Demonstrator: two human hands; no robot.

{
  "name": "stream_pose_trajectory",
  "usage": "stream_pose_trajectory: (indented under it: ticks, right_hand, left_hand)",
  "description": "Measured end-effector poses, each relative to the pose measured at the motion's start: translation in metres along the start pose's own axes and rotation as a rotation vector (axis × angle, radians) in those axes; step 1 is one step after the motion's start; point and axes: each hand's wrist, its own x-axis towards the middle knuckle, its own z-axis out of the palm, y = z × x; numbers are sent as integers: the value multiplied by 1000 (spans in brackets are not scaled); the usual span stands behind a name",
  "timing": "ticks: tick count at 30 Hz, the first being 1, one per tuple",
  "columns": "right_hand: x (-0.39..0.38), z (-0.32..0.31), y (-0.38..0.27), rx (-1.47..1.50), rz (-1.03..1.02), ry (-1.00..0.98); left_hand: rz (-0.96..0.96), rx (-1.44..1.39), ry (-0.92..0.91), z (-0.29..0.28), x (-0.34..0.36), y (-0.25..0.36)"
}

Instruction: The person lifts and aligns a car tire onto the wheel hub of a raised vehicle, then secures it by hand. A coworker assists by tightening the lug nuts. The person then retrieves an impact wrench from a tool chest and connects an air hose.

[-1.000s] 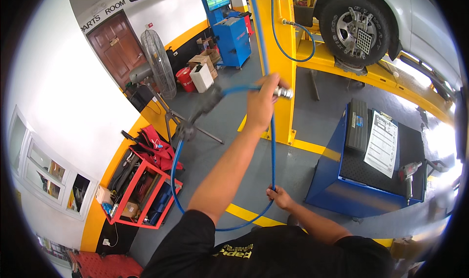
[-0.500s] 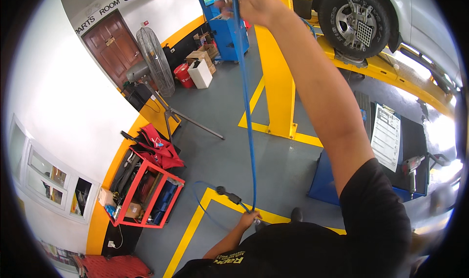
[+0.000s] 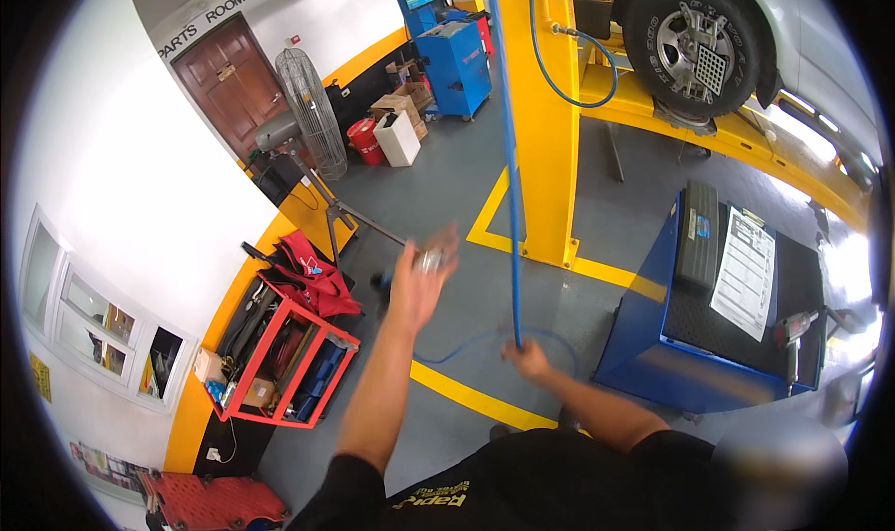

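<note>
A blue hose (image 3: 511, 186) hangs taut from the upper edge down past the front of the yellow post. My right hand (image 3: 529, 357) is closed round its lower end, close to my body. Below and to the left, a slack loop of the hose runs toward my left side. My left hand (image 3: 424, 275) is raised at the middle, smeared by motion, with a silvery metal hose fitting (image 3: 431, 260) against its fingers. Behind the left wrist, a small dark piece (image 3: 380, 281) is blurred; I cannot make out its kind.
Right of me stands a blue cart (image 3: 643, 335) with papers (image 3: 744, 270) and an impact wrench (image 3: 792, 331). A yellow lift post (image 3: 550, 158) rises ahead, beside a raised vehicle's wheel (image 3: 695, 51). Leftward are a red tool cart (image 3: 322, 372) and a fan (image 3: 312, 116).
My right hand has come down from high on the hose to near my waist. My left hand has risen with the fitting. The hose's slack loop has shifted right.
</note>
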Motion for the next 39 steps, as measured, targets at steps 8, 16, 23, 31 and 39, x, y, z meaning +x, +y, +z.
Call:
stream_pose_trajectory:
  ticks: [8,16,23,31,39]
  right_hand:
    - [-66,-20,147,-633,127,-582]
    - [36,-169,-140,-304,-200,-246]
    - [18,-204,-518,506,-708,-95]
    - [45,-143,-428,270,-745,470]
    - [-5,-8,-64,216,-195,33]
  left_hand:
    - [305,157,-186,199,76,72]
    - [175,249,-4,90,-29,-69]
    - [-418,194,-62,8,-162,-266]
    - [-406,197,308,-91,-180,-269]
    - [166,13,18,78,35,33]
